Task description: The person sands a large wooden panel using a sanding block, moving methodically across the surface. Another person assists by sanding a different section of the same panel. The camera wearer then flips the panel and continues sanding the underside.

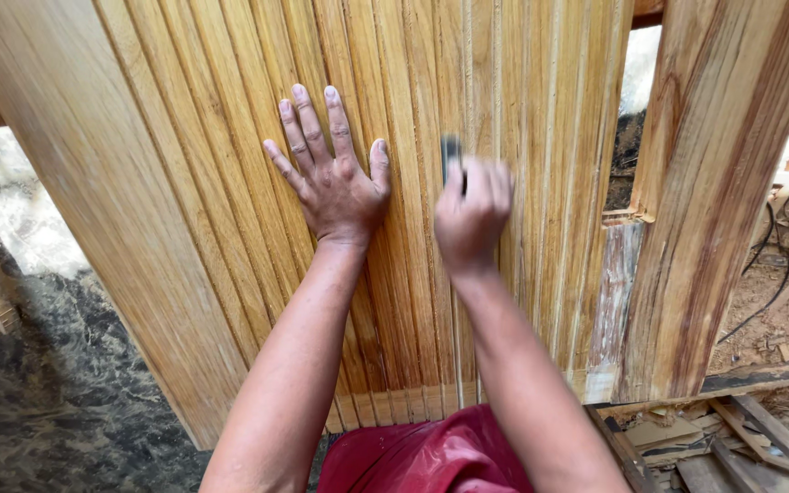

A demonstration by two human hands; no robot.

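Small dark tool (451, 157) sits against the grooved wooden panel (230, 183), mid-panel, held in the right hand (473, 212), grip fully closed around it, blurred. Left hand (332, 173) lies flat, fingers spread, just beside. Risk, my read: tool skips a groove and hits the left thumb, or gouges across the slats.

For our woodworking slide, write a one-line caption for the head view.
Left hand pressed flat on a grooved wooden panel, right hand gripping a small dark tool against it.
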